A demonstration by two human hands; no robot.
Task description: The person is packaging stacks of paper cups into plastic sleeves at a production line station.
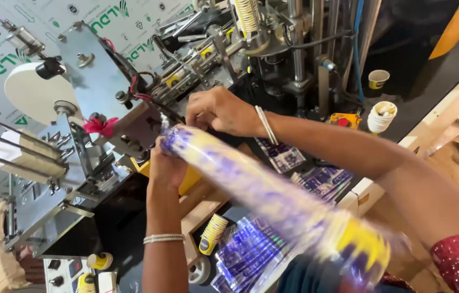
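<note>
Left hand (167, 165) is closed around the far end of a long sleeve of stacked paper cups (262, 190), gripping it from underneath, thin bangle on that wrist. Right hand (221, 111) is just above the same end, fingers pinched at the tip of the clear plastic wrap; bangle on that wrist too, red patterned sleeve at the upper arm. The sleeve of cups is wrapped in see-through plastic, cups are yellow, white and purple. It runs diagonally from both hands down toward the lower right, near end blurred, close to the person's body. It is held in the air, not resting on anything I can see.

Right behind the hands: a metal cup-making machine (104, 108) with plates, rods, wires and a bit of red cloth tied on. A round white paper roll (34, 95) sits at its left side. Below the sleeve, a short stack of cups (212, 233) lies on its side, next to purple printed plastic bags (251, 255). More purple printed sheets lie farther back. Upper right, on a dark surface: a small pile of cups (381, 116) and one single cup (378, 79), well apart from the hands.
</note>
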